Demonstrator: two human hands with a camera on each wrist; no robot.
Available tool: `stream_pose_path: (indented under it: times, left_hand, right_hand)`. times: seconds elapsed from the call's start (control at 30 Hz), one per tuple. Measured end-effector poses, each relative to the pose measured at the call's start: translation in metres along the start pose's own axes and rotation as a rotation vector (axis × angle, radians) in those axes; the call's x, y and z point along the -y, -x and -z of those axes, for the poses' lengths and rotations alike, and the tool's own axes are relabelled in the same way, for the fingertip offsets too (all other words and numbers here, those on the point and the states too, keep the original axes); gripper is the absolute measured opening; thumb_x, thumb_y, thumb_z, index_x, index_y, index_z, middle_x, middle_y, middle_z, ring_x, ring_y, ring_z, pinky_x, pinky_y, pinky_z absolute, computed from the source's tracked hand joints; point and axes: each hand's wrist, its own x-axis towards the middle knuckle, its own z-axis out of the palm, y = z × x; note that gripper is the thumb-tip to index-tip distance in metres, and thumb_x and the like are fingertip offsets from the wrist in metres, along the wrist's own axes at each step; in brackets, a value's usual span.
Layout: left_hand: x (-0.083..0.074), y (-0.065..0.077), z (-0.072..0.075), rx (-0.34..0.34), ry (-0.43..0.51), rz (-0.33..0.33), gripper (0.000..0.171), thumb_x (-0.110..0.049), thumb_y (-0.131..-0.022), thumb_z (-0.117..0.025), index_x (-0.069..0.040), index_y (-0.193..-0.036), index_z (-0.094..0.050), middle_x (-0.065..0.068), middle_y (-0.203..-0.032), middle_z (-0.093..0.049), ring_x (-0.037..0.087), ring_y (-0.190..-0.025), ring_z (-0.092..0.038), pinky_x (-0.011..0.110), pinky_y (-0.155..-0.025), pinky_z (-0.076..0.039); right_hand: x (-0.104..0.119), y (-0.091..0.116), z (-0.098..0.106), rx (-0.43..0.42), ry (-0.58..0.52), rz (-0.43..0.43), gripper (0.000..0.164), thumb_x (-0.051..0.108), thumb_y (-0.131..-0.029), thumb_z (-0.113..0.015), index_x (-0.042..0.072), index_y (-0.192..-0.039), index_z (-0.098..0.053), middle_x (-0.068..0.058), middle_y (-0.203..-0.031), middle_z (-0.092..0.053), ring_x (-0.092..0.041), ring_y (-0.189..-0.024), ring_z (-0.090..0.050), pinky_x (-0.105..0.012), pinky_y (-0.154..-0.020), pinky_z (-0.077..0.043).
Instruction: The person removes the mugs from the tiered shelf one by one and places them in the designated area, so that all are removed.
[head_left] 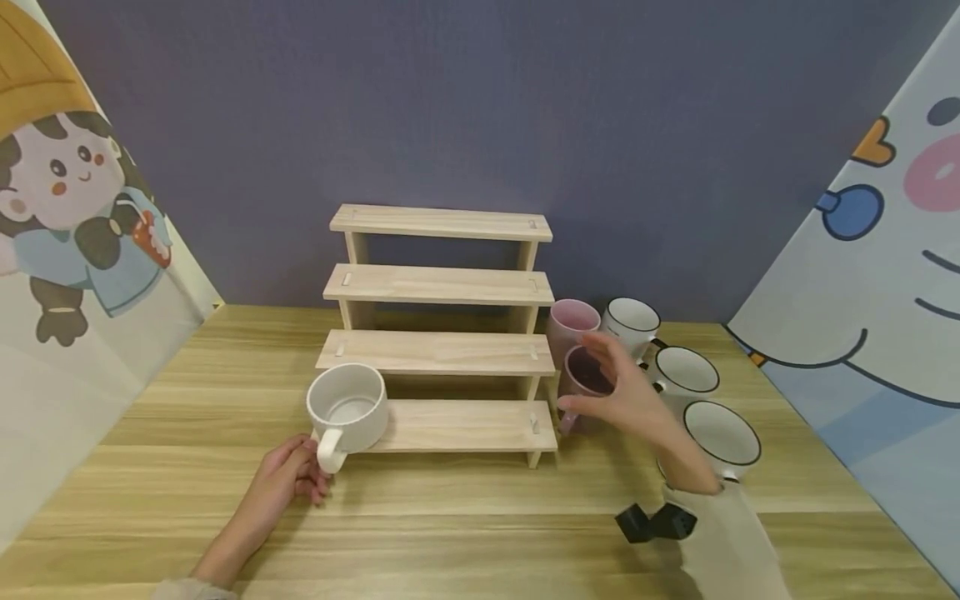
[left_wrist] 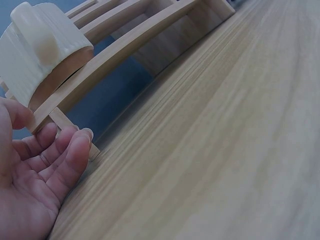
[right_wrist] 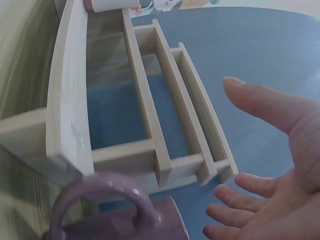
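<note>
My left hand (head_left: 288, 475) pinches the left end of the bottom step of a four-tier wooden shelf (head_left: 465, 425), thumb on the board and fingers bent below it in the left wrist view. On that step's left end stands a white ribbed mug (head_left: 367, 425), its handle (left_wrist: 35, 30) facing the front left. My right hand (head_left: 637, 408) hovers at a dark mauve mug (head_left: 573, 383) right of the shelf, thumb and fingers spread apart. In the right wrist view the mauve mug's handle (right_wrist: 105, 182) shows below the fingers, and nothing is in the hand.
Behind the mauve mug stands a pink mug (head_left: 573, 312). Several white mugs with black rims, such as the front one (head_left: 723, 433), line the right side. A dark blue panel (head_left: 465, 100) closes off the back, with printed panels at both sides.
</note>
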Motion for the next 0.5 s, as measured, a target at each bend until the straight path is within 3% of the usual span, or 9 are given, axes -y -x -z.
stream_pose_path:
  times: [0.17, 0.5]
  left_hand:
    - [0.002, 0.001, 0.0, -0.004, 0.013, -0.005, 0.028, -0.018, -0.105, -0.034, -0.001, -0.091, -0.052, 0.001, -0.07, -0.059, 0.01, -0.06, -0.058, 0.027, -0.05, -0.055]
    - [0.0, -0.002, -0.001, 0.021, -0.001, 0.0, 0.03, -0.021, -0.105, -0.034, 0.002, -0.096, -0.051, 0.001, -0.073, -0.059, 0.01, -0.061, -0.058, 0.027, -0.052, -0.055]
  right_hand:
    - [0.005, -0.007, -0.009, 0.038, -0.006, -0.015, 0.091, 0.019, -0.075, -0.082, 0.003, -0.145, -0.025, -0.022, -0.152, -0.028, -0.039, -0.142, -0.022, -0.055, -0.117, -0.02]
    - [0.007, -0.02, -0.027, 0.085, -0.056, 0.046, 0.09, 0.016, -0.075, -0.081, 0.001, -0.145, -0.025, -0.021, -0.151, -0.029, -0.037, -0.142, -0.024, -0.052, -0.118, -0.02]
